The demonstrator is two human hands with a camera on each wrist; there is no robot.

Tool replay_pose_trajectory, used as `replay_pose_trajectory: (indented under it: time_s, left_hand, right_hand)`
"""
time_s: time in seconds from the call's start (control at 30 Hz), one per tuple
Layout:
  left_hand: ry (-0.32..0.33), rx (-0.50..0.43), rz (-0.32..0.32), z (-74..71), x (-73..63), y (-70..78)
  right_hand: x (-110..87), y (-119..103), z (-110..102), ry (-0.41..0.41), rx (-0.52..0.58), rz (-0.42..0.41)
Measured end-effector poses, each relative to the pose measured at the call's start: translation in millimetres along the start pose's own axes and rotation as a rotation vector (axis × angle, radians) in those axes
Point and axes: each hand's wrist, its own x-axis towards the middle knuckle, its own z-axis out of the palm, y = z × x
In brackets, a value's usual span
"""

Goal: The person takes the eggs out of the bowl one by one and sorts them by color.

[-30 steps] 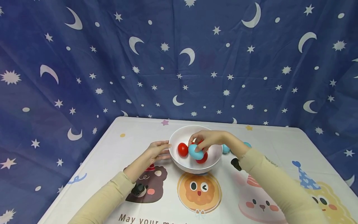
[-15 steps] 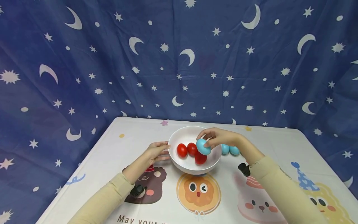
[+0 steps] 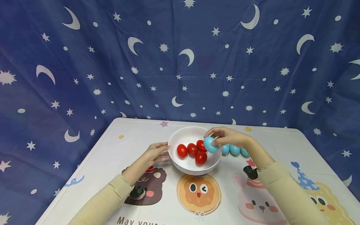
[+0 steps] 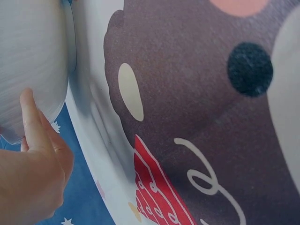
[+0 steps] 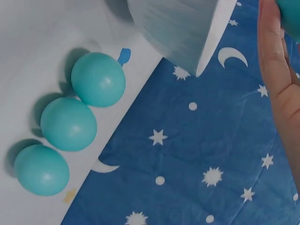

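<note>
A white bowl (image 3: 194, 170) stands on the table with several red eggs (image 3: 182, 151) inside. My left hand (image 3: 156, 153) holds the bowl at its left side, the thumb at the rim and the fingers along the outer wall. In the left wrist view, fingertips touch the white wall. My right hand (image 3: 229, 137) pinches a light blue egg (image 3: 211, 145) above the bowl's right part; the egg partly hides one red egg. In the right wrist view, the held egg shows only at the upper right corner.
Three blue eggs (image 3: 234, 150) lie in a row on the table just right of the bowl, partly behind the right wrist. The white tablecloth (image 3: 135, 131) bears printed cartoon faces. A blue curtain (image 3: 180, 62) with moons and stars hangs behind the table.
My right hand has lifted the blue egg from among the red ones and moved it right, towards the bowl's right rim. More red eggs now show. The left hand stays on the bowl.
</note>
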Motion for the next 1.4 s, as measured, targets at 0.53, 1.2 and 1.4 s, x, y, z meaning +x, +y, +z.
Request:
replay_pose_trajectory:
  time_s: [0.53, 1.2, 1.4]
  left_hand:
    - [0.004, 0.015, -0.003, -0.6, 1.5, -0.3]
    - [0.003, 0.023, -0.001, -0.9, 3.7, 0.4]
    - [0.001, 0.022, -0.003, -1.0, 3.4, -0.4]
  right_hand:
    - [-28.9, 15, -20, 0.097, -0.044, 0.102]
    - [-59.2, 54, -47, 0.188, -0.013, 0.163]
    - [-67.4, 68, -53, 0.230, -0.029, 0.175]
